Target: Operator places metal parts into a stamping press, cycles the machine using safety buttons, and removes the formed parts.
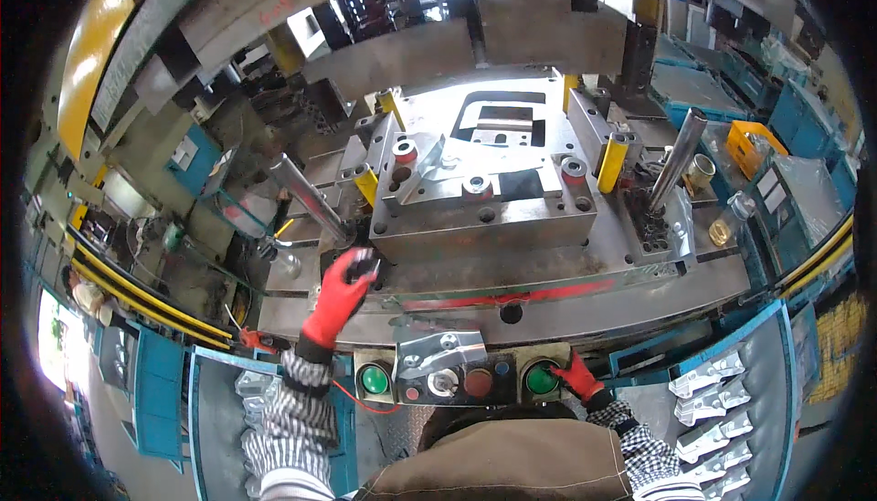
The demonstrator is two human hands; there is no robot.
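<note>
My left hand (336, 302), in a red glove with dark fingertips, is raised in front of the lower die block (484, 227), near its left front corner. Its fingers look bent and apart, with nothing plain between them. My right hand (578, 379), gloved the same, reaches its fingers to the right green push button (541, 379). A second green button (375, 379) sits at the left end of the control box (512, 364). Across the top of that box lies a bent grey metal bracket (443, 348). A flat metal piece (448, 161) rests on the die.
Blue bins (784, 382) flank me; the right one holds several metal brackets (713, 410), the left one more (256, 387). Steel guide posts (678, 158) and yellow posts (613, 163) rise around the die. The press's upper part (393, 63) hangs above. A yellow crate (754, 147) stands far right.
</note>
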